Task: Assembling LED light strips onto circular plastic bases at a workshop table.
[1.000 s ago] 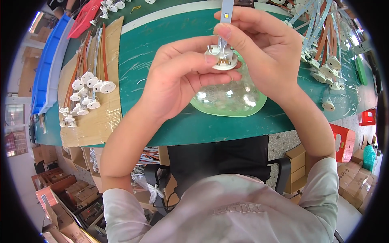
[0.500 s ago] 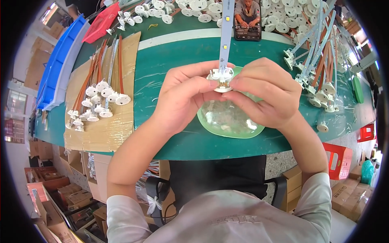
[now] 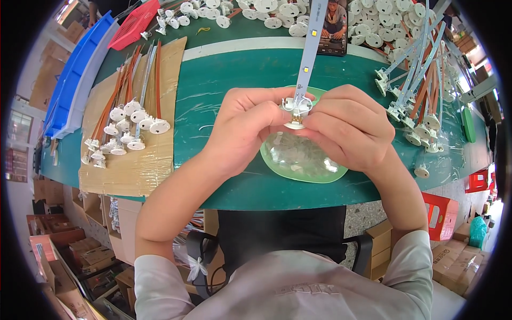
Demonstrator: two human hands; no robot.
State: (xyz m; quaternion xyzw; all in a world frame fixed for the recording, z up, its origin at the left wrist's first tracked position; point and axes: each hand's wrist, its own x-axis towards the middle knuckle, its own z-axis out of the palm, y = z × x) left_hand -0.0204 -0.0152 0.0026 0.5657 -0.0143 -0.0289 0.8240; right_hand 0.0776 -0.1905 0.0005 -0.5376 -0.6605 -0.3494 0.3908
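Closely paired hands: left hand and right hand pinch a round white plastic base from 9 and 3 o'clock, seemingly to steady it.
Upright strip: flat pale strip with yellow squares, rising from that base toward 12, clear of both hands.
Bowl: light-green rounded bowl, 6 o'clock, on the green desk.
Cardboard: flat brown sheet, 9 o'clock, bearing white-based strips, bases nearest, probably for easy reach.
Phone: black rectangular phone, 1 o'clock, screen visible.

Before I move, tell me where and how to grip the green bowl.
Probably pinch the bowl's near rim from the person's side: that curved edge lies uncovered, while the left hand and right hand, pinching the white base, hide parts further back.
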